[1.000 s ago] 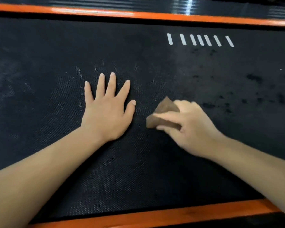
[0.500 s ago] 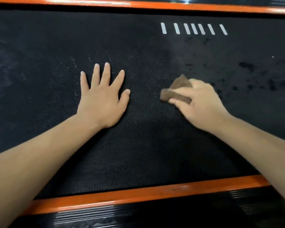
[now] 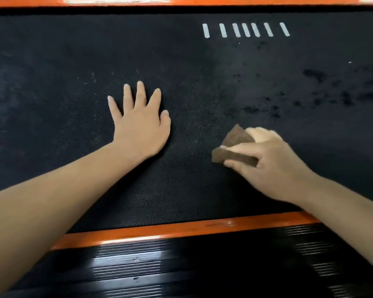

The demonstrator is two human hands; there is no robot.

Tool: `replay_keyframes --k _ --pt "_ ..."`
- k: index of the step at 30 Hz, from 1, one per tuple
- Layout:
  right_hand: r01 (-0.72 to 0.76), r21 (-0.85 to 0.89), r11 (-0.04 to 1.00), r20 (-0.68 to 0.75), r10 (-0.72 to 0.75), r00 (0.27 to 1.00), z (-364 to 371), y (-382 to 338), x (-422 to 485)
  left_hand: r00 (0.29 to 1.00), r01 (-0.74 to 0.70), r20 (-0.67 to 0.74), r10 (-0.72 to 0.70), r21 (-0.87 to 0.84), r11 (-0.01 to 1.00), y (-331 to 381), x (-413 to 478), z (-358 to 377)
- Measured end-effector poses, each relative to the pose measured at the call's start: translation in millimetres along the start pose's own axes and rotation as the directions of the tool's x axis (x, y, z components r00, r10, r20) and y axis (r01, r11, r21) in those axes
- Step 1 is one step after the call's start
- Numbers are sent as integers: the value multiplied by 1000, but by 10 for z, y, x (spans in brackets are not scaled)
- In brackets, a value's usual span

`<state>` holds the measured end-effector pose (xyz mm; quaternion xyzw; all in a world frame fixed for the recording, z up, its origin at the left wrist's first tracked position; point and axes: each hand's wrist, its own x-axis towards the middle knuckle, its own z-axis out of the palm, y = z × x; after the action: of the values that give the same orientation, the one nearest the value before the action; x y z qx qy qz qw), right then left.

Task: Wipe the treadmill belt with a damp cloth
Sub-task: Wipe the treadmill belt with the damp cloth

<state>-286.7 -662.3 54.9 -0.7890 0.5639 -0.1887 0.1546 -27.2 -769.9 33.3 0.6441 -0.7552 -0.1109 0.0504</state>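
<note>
The black textured treadmill belt (image 3: 52, 61) fills most of the head view. My left hand (image 3: 140, 123) lies flat on it with fingers spread, left of centre. My right hand (image 3: 267, 160) grips a folded brown cloth (image 3: 233, 145) and presses it onto the belt, a little to the right of the left hand. The hand covers the cloth's right part. Dark wet blotches (image 3: 314, 76) mark the belt to the upper right of the cloth.
An orange strip (image 3: 181, 230) borders the belt's near edge, with a ribbed black side rail (image 3: 181, 267) below it. Another orange strip (image 3: 224, 1) runs along the far edge. Several white dashes (image 3: 246, 30) are printed on the belt at the upper right.
My right hand slid the cloth away over the belt, then back toward the near edge. The left hand stayed flat in place. The view shifted, showing more of the near rail.
</note>
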Motion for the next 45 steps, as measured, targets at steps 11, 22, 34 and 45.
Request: replay_keyframes --k 11,22,34,45 --pt "70 -55 996 39 -68 997 -86 202 -5 1000 -10 -29 10 -31 999 270 122 69" --pt "-7 -116 993 -117 -7 993 -91 554 653 996 -64 -64 63 -3 998 366 606 8" --pt "-55 -149 987 -152 32 988 -129 691 1432 999 -16 -27 18 57 998 347 653 136" --pt "-15 -159 987 -130 -5 991 -96 738 1770 999 -29 22 26 132 991 388 698 106"
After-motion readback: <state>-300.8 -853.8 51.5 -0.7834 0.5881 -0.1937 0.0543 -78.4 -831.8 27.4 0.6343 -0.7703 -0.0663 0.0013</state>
